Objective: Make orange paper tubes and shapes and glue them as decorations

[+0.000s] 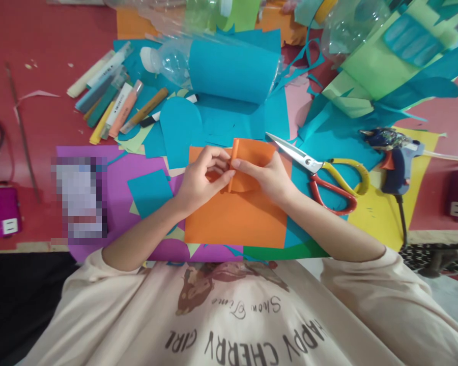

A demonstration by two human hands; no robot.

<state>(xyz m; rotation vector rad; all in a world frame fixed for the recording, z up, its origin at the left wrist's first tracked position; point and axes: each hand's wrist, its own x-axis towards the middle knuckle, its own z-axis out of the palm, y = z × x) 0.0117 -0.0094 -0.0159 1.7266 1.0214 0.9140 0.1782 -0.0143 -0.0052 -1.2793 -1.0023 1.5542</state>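
Orange paper flat on the table, close to the body, lying over purple paper and scraps of blue. At its far end, part of the sheet curled into a narrow roll, standing between the two hands. Left hand curled against the roll's left side, fingertips closed on it. Right hand on the other side, thumb and forefinger pinched on the same roll, heel of the hand resting on the sheet. Fingertips of both hands almost meeting at the roll (nothing else held).

Just right of the right hand, scissors lying open on blue paper, yellow and red handles toward the right. Further right, a blue glue gun on yellow paper. Left of the left hand, a blue paper square on the purple sheet. Beyond the hands, a clear plastic bottle on its side, wrapped in blue paper. To the far left of that, a heap of markers on the red table.
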